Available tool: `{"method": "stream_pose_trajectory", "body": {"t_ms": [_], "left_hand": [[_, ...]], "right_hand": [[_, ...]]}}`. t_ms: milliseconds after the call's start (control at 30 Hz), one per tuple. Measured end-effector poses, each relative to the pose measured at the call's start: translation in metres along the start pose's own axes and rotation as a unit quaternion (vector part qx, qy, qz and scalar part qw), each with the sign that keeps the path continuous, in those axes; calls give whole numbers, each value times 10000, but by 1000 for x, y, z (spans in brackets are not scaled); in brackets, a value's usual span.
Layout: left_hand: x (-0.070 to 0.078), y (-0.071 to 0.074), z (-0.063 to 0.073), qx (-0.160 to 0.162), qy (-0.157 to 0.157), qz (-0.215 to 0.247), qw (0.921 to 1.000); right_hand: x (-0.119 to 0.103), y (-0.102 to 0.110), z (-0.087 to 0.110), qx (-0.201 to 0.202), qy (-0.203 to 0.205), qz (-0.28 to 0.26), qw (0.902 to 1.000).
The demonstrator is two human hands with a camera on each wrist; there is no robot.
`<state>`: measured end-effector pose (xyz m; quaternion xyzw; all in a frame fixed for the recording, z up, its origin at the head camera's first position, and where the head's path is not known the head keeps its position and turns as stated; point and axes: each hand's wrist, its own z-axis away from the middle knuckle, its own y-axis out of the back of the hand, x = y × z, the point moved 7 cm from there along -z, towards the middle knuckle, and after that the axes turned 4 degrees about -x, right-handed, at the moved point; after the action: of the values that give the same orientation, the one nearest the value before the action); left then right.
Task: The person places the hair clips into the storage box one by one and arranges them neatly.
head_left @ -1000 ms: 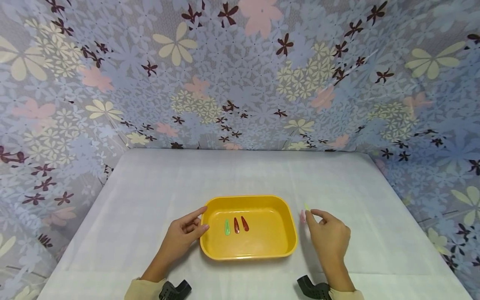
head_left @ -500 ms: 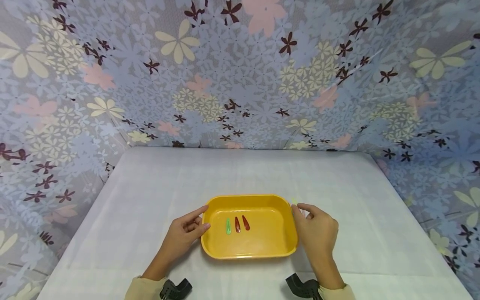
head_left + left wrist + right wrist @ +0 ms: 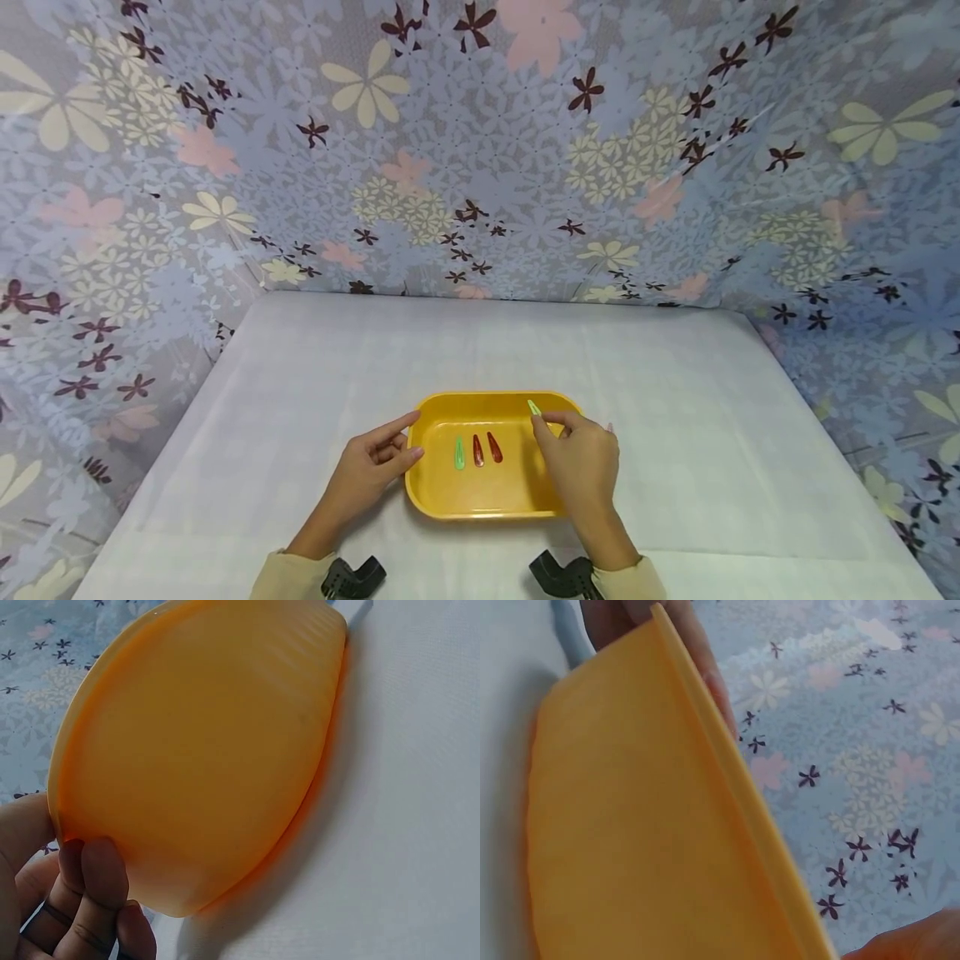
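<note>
A yellow tray (image 3: 491, 510) stands on the white cloth, and my left hand (image 3: 369, 467) grips its left rim. Inside it, on the left half, lie a green hair clip (image 3: 460, 452) and two red hair clips, one (image 3: 478, 451) beside the other (image 3: 495, 447). Over the tray's right part my right hand (image 3: 583, 467) pinches a light green hair clip (image 3: 533, 407) between thumb and index finger. A bit of pink hair clip (image 3: 610, 427) shows just past the right hand's knuckles, mostly hidden. Fingers (image 3: 105, 870) touch the tray's outer wall in the left wrist view.
White cloth (image 3: 480, 342) covers the table around the tray. A floral curtain (image 3: 480, 150) stands behind the table and along both sides. Black wrist mounts sit at the left wrist (image 3: 352, 578) and the right wrist (image 3: 564, 575).
My right hand has moved left from beside the tray to above its right part, carrying the light green hair clip. The left hand stays on the rim.
</note>
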<state>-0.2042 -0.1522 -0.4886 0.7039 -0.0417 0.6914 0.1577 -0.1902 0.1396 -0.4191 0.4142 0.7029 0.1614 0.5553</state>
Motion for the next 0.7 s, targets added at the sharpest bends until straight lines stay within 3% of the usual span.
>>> {"method": "stream_pose_trajectory", "body": {"t_ms": [167, 400, 700], "left_hand": [[0, 0, 0, -15, 0, -4, 10000], [-1, 1, -1, 2, 0, -68, 10000], [0, 0, 0, 5, 51, -83, 10000]], "right_hand": [[-5, -10, 1, -313, -88, 200, 9993], [-6, -29, 3, -1307, -456, 639, 9883], [-12, -41, 2, -1661, -255, 1082, 9798]]}}
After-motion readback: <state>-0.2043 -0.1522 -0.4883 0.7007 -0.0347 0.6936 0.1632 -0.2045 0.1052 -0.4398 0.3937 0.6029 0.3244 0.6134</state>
